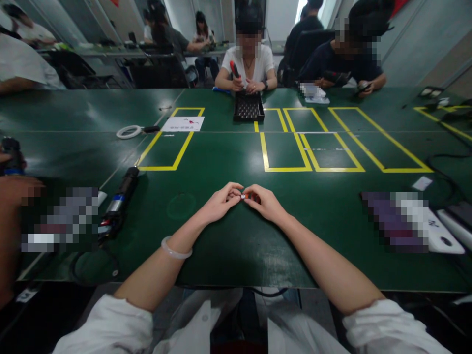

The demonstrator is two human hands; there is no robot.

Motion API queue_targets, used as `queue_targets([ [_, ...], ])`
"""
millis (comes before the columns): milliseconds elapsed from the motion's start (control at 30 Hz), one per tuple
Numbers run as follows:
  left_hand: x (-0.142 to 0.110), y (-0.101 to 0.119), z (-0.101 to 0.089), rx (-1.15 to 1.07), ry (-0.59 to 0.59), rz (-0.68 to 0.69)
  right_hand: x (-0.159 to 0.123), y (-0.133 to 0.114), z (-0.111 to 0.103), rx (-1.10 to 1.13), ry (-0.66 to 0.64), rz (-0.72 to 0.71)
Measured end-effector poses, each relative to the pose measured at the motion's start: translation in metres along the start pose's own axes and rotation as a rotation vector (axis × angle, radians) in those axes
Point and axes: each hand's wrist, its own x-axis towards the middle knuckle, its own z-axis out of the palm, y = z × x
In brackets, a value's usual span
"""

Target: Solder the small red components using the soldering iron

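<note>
Under both hands, a smooth green tabletop [236, 255] is showing a dull sheen. Right hand [266, 202]: fingers are holding a small orange-and-silver piece [244, 196] at table centre. Left hand [221, 202]: fingers are standing narrow, tips meeting the piece's bright end; whether they are gripping it, cannot tell. A glossy, pale bracelet [176, 253] is circling the left wrist. Taking the piece as clock centre: a rod-shaped black tool with a blue band [126, 186] is lying at nine o'clock, a white sheet [180, 124] between ten and eleven, a shallow black tray [249, 118] at twelve. Fingers are hiding most of the piece; its exact shape is too small to make out. Pixelation is masking the items at three o'clock; the frame's left edge is cutting off a co-worker's arm [9, 221]. Count: own hands, two; pieces visible, one; trays, one; bracelets, one.
</note>
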Motion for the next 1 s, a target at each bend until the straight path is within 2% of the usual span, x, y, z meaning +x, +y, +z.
queue_targets([
  [200, -0.001, -0.003, 0.005, 0.139, 0.064, 0.115, 0.001, 0.001, -0.002, -0.049, 0.035, -0.006],
  [400, -0.002, -0.002, 0.006, 0.223, 0.106, 0.152, 0.001, 0.000, 0.000, 0.037, 0.047, 0.005],
  [567, -0.005, 0.005, 0.006, 0.289, 0.123, 0.150, 0.002, 0.003, 0.002, 0.253, 0.070, 0.140],
  [700, -0.007, 0.006, 0.007, 0.353, 0.111, 0.193, 0.004, 0.002, 0.002, 0.474, 0.032, 0.252],
  [867, -0.008, 0.004, 0.008, 0.454, 0.111, 0.246, 0.006, 0.000, 0.002, 0.583, 0.008, 0.313],
  [1000, -0.009, 0.006, 0.008, 0.441, 0.119, 0.231, 0.006, 0.001, 0.003, 0.626, 0.012, 0.325],
])
